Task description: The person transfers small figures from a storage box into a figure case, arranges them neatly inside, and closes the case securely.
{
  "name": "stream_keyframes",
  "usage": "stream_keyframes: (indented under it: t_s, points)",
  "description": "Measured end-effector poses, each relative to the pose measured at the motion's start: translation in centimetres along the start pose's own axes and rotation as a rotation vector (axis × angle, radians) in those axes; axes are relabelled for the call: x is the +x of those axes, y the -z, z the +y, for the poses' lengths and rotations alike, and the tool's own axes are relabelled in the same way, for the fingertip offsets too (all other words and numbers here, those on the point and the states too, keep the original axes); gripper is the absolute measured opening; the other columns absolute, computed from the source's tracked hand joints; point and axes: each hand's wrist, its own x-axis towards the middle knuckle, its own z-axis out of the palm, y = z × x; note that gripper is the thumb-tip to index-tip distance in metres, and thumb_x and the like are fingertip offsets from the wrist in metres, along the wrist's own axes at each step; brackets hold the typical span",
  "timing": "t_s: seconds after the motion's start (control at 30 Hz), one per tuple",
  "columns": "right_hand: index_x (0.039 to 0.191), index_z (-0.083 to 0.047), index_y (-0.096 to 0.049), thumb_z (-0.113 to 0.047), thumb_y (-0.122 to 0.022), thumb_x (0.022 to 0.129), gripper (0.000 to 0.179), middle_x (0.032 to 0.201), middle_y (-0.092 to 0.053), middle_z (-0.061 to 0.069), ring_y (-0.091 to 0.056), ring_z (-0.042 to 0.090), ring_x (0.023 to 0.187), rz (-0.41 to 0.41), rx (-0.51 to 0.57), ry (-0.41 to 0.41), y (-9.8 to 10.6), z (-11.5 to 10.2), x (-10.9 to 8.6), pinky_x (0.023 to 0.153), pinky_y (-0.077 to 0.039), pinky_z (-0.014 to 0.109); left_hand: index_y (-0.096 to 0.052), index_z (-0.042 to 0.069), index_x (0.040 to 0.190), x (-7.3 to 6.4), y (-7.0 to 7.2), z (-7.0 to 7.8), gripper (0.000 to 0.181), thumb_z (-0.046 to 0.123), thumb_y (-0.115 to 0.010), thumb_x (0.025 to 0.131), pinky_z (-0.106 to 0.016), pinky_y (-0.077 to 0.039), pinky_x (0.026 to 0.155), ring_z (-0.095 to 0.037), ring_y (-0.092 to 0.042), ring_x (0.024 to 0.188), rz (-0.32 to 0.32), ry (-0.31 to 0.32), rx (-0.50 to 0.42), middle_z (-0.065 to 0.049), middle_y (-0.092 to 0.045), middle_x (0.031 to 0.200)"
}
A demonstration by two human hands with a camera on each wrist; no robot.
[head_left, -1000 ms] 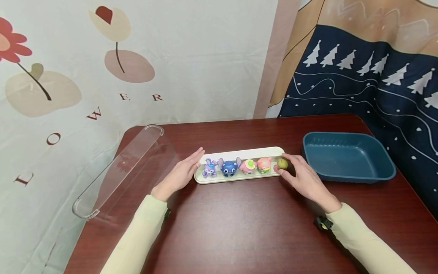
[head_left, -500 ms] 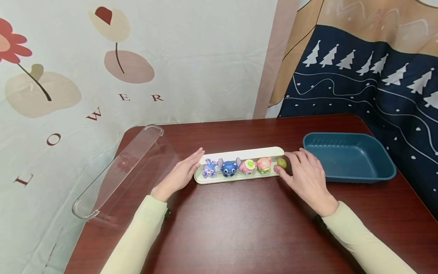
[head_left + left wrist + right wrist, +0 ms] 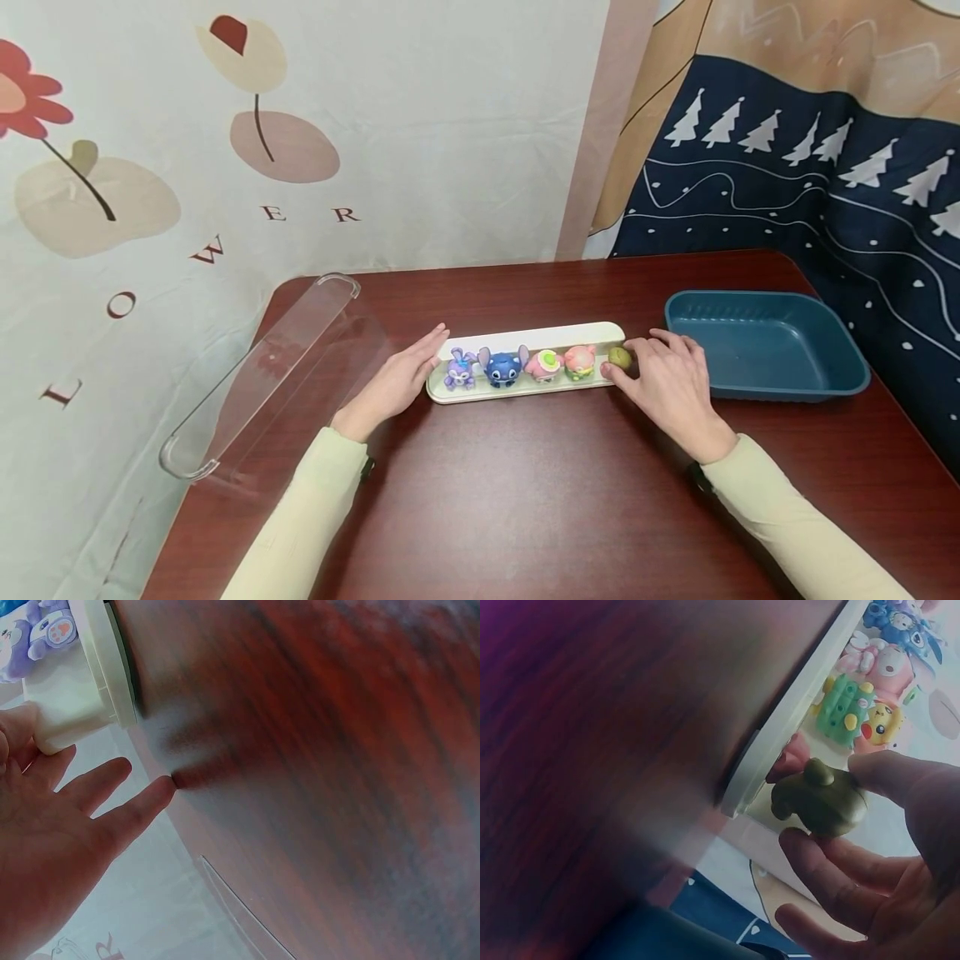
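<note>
A long cream tray point(image 3: 517, 396) lies in the middle of the table in the head view. Standing in it in a row are a purple bunny figurine point(image 3: 460, 369), a blue big-eared figurine point(image 3: 502, 367), a pink-and-white figurine point(image 3: 543, 365) and a pink-and-green figurine point(image 3: 579, 362). At the tray's right end, my right hand point(image 3: 671, 392) pinches an olive-green figurine point(image 3: 829, 799) between thumb and fingers. The right wrist view shows a reddish piece point(image 3: 789, 757) beside it, partly hidden. My left hand point(image 3: 393, 383), fingers extended, touches the tray's left end.
A teal basin point(image 3: 765, 350) stands right of my right hand, near the table's right edge. At the left, a clear plastic cover point(image 3: 262, 375) lies slantwise across the table edge. Printed cloths hang behind the table point(image 3: 525, 500).
My right hand has turned at the wrist and its fingers have shifted around the olive-green figurine, which stays at nearly the same spot. My left hand and the tray have not visibly moved.
</note>
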Motion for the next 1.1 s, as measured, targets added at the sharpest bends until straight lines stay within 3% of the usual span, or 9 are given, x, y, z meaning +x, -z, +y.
stream_keyframes:
  t_s: [0.3,0.57,0.83,1.1]
  points:
    - [0.119,0.004,-0.071,-0.03,-0.085,0.086,0.048,0.11,-0.073,0.023,-0.052,0.044,0.128,-0.126,0.093,-0.032,0.9,0.4,0.6,0.103,-0.036,0.071,-0.042,-0.002,0.156,0.0,-0.1,-0.1,0.05,0.009,-0.054,0.108,-0.052,-0.036,0.118,-0.035,-0.042,0.146,0.0,0.002,0.004,-0.018,-0.038,0.163]
    - [0.127,-0.001,-0.069,-0.016,-0.081,0.09,0.042,0.128,-0.068,0.024,-0.049,0.044,0.132,-0.245,0.171,0.055,2.2,1.2,1.3,0.107,-0.035,0.072,-0.042,-0.001,0.156,-0.1,-0.1,-0.1,0.051,0.009,-0.054,0.108,-0.052,-0.036,0.117,-0.035,-0.042,0.146,0.011,0.002,0.005,-0.017,-0.038,0.163]
    - [0.13,-0.006,-0.069,-0.008,-0.078,0.092,0.04,0.133,-0.065,0.021,-0.05,0.043,0.131,-0.31,0.226,0.138,2.6,2.0,1.8,0.105,-0.038,0.07,-0.042,-0.001,0.156,-0.2,-0.1,-0.1,0.05,0.01,-0.053,0.109,-0.053,-0.036,0.117,-0.036,-0.043,0.145,0.014,-0.002,0.005,-0.017,-0.038,0.163]
    - [0.129,-0.011,-0.07,-0.005,-0.077,0.092,0.038,0.131,-0.069,0.014,-0.044,0.042,0.139,-0.342,0.226,0.185,2.4,2.4,2.2,0.11,-0.024,0.077,-0.041,0.0,0.157,-0.1,0.0,0.0,0.051,0.01,-0.054,0.108,-0.051,-0.035,0.118,-0.034,-0.041,0.147,-0.004,0.007,-0.003,-0.016,-0.037,0.164]
